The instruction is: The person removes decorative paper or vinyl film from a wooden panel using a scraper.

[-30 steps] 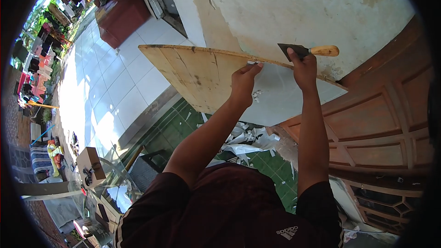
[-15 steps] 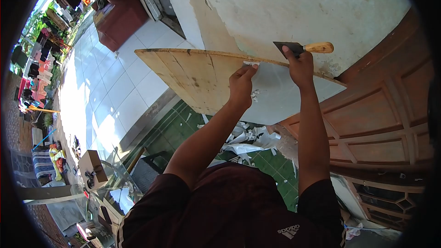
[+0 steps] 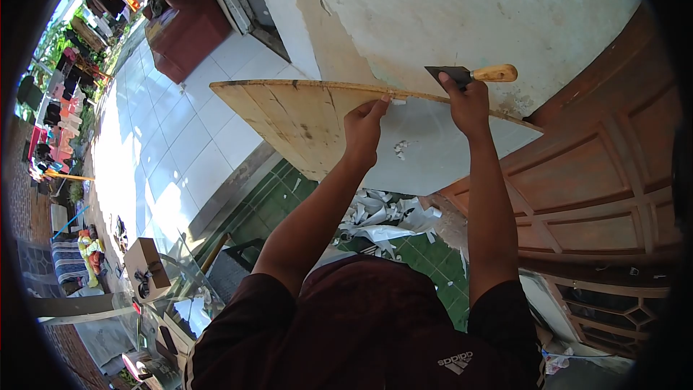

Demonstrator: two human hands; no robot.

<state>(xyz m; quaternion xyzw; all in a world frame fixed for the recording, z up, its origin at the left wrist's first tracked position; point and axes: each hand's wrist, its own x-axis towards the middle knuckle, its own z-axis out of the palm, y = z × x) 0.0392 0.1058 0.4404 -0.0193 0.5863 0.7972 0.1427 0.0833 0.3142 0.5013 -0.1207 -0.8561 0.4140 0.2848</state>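
Note:
A wooden board (image 3: pixel 289 112) stands tilted in front of me, bare wood on its left and a white surface sheet (image 3: pixel 433 141) on its right. Near the board's top edge, my left hand (image 3: pixel 363 130) is closed in a pinch where a small loose white flap (image 3: pixel 398 102) of the sheet shows. My right hand (image 3: pixel 469 107) grips a putty knife (image 3: pixel 455 74) by its dark blade, thumb on top. Its wooden handle points right, above the board's edge. A small cluster of white scraps (image 3: pixel 401 149) clings to the sheet.
Torn white strips (image 3: pixel 386 224) lie on the green tiled floor (image 3: pixel 426 253) below the board. A peeling wall (image 3: pixel 462 14) rises behind, with a brown panelled door (image 3: pixel 585 180) at right. At left are a red sofa (image 3: pixel 189 36), a cardboard box (image 3: pixel 148 267) and a glass table.
My left hand has shifted a little left along the board's top edge. My right hand and the putty knife have moved slightly left.

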